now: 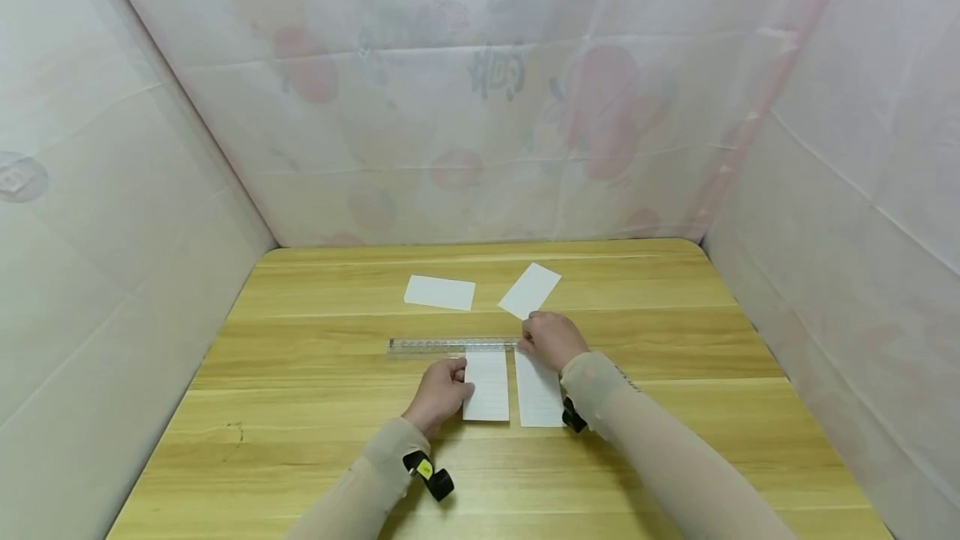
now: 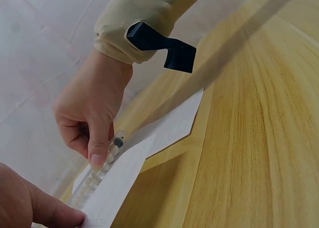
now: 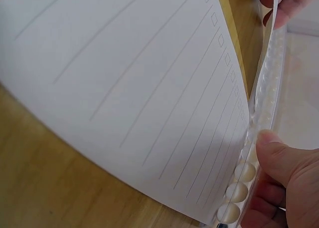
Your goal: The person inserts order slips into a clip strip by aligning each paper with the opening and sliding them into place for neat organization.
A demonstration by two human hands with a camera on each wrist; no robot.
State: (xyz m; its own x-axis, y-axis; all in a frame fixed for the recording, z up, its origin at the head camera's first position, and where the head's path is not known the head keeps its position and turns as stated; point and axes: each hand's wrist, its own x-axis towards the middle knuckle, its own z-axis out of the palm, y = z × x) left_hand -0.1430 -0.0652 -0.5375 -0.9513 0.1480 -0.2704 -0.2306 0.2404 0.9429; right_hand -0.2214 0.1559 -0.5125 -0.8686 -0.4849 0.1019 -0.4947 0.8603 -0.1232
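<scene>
A lined white card [image 1: 486,390] lies near the table's middle, and my left hand [image 1: 438,394] pinches it by its left edge. To its right is a second lined card [image 1: 538,397], printed with small checkboxes in the right wrist view. Along the far ends of both cards runs a clear plastic strip [image 1: 423,346] with a row of round pieces [image 3: 237,192]. My right hand [image 1: 555,342] grips the strip near its right end, thumb on top and fingers curled behind. In the left wrist view, the right hand [image 2: 92,106] covers part of the strip.
Two more white cards lie farther back: one [image 1: 440,292] at the left and one tilted [image 1: 531,290] just beyond my right hand. Pale printed cloth [image 1: 487,123] walls in the wooden table [image 1: 300,407] at the back and both sides.
</scene>
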